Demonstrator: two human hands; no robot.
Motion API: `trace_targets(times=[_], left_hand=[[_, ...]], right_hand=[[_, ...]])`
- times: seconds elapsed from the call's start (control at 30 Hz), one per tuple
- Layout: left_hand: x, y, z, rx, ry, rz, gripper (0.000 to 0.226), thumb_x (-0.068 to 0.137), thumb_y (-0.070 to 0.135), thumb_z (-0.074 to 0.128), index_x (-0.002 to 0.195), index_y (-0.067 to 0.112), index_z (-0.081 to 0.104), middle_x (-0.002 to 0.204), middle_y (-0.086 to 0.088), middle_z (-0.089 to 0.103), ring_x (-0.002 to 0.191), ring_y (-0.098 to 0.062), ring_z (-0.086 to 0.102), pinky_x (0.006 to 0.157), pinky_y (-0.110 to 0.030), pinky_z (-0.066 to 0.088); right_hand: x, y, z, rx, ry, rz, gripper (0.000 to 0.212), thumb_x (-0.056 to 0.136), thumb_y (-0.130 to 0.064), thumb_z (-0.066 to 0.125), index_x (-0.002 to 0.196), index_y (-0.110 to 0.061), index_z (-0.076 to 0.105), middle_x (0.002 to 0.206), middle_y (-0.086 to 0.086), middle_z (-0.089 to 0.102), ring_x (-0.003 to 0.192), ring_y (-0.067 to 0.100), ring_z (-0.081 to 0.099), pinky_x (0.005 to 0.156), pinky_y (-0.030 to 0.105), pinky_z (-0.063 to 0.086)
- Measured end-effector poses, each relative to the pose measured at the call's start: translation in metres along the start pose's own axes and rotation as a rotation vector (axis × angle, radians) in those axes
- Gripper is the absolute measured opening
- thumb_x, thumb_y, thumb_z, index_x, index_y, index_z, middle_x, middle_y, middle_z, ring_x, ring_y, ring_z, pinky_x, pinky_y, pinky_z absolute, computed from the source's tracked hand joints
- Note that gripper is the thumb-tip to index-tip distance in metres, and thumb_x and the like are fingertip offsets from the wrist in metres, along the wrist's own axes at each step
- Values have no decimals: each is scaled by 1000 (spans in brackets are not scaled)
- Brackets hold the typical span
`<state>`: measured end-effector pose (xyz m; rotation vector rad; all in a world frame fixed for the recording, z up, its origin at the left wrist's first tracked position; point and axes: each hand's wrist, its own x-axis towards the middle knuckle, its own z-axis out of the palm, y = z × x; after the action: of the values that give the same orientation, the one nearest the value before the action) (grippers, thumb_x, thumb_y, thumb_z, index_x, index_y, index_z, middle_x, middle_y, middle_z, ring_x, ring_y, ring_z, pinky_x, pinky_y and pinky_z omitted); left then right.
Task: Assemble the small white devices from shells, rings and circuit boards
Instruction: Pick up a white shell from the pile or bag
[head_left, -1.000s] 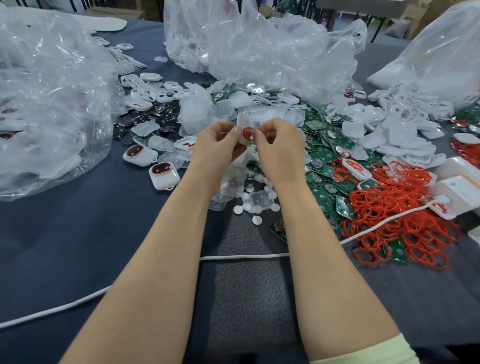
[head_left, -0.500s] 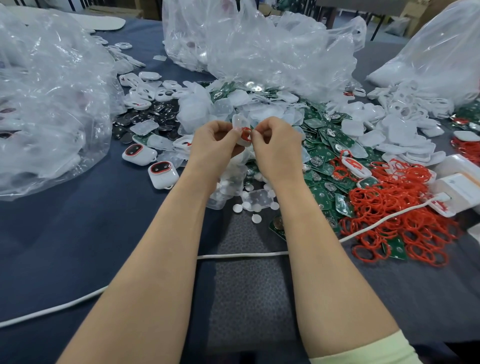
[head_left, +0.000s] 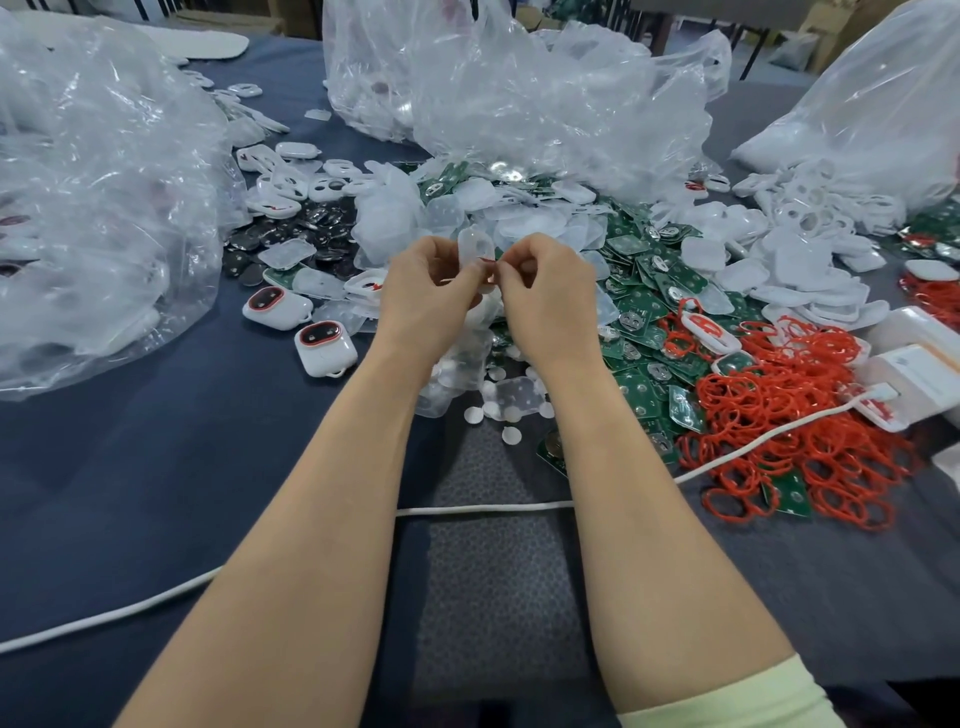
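Held up clear of parts pile (head_left: 519, 223), pinched by curled fingertips of left hand (head_left: 431, 293) and right hand (head_left: 548, 291): small white shell (head_left: 474, 243) with red ring (head_left: 487, 261) at lower edge, likely for seating ring.

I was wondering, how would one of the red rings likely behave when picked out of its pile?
The red rings look thin and bent out of round, so probably floppy and light. They lie tangled, so one may drag neighbours along.
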<state>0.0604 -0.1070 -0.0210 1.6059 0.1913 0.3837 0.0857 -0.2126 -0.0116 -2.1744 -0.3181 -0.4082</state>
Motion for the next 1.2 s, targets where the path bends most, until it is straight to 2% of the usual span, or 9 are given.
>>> trace_targets(times=[0.1, 0.23, 0.37, 0.47, 0.63, 0.87, 1.0, 1.1, 1.2], left_hand=[[0, 0, -4, -127, -36, -18, 4, 92, 10, 63, 89, 13, 61, 88, -5, 73, 83, -14, 71, 82, -29, 57], [0, 5, -9, -336, -116, -64, 2, 92, 11, 63, 93, 9, 62, 83, -3, 73, 78, -12, 70, 74, -21, 55], [-2, 9, -11, -529, -194, -90, 3, 93, 10, 58, 91, 8, 59, 77, -1, 73, 72, -9, 70, 69, -17, 54], [-3, 11, -12, -597, -235, -97, 4, 94, 8, 56, 91, 8, 58, 77, -2, 73, 71, -10, 70, 69, -17, 55], [-4, 12, -13, -603, -270, -101, 5, 94, 5, 54, 92, 6, 58, 79, -4, 74, 73, -13, 72, 69, -19, 56], [-4, 11, -11, -573, -250, -113, 7, 95, 5, 53, 97, 6, 59, 82, -5, 74, 77, -13, 71, 72, -20, 56], [-3, 11, -11, -617, -228, -145, 12, 98, 9, 51, 94, 7, 62, 80, -2, 74, 76, -11, 71, 71, -18, 55], [-2, 9, -9, -546, -141, -158, 13, 97, 10, 53, 90, 8, 63, 76, -1, 72, 74, -10, 70, 70, -18, 55], [0, 4, -5, -365, -70, -97, 12, 96, 10, 55, 88, 11, 64, 78, -2, 71, 77, -11, 69, 77, -22, 56]], right_hand=[[2, 1, -5, 254, -46, 132, 7, 89, -10, 62, 83, -12, 63, 73, 0, 62, 66, 10, 57, 63, 20, 47], [5, 1, -13, 756, -162, 381, 15, 91, -3, 60, 78, -10, 57, 63, 2, 55, 47, 3, 50, 50, 17, 43], [7, 2, -16, 1169, -298, 610, 15, 93, -5, 56, 79, -10, 56, 65, 2, 56, 48, 5, 50, 48, 16, 46], [7, 2, -19, 1265, -381, 695, 7, 93, -9, 58, 87, -7, 62, 67, 2, 59, 51, 7, 52, 48, 16, 48], [6, 2, -20, 1364, -353, 767, 7, 92, -5, 58, 85, -5, 61, 60, 3, 62, 47, 7, 55, 46, 16, 49], [8, 3, -17, 1311, -324, 719, 12, 93, -3, 56, 83, -8, 60, 57, -1, 63, 46, 5, 56, 48, 16, 50], [8, 2, -14, 1301, -300, 715, 11, 94, -5, 55, 84, -6, 62, 64, 2, 62, 47, 4, 55, 48, 15, 49], [6, -1, -7, 940, -202, 520, 7, 93, -9, 60, 88, -5, 64, 71, 4, 62, 54, 5, 57, 55, 16, 52], [2, -1, -1, 419, -44, 288, 8, 88, -15, 67, 86, -9, 64, 75, 5, 68, 65, 14, 66, 66, 29, 57]])
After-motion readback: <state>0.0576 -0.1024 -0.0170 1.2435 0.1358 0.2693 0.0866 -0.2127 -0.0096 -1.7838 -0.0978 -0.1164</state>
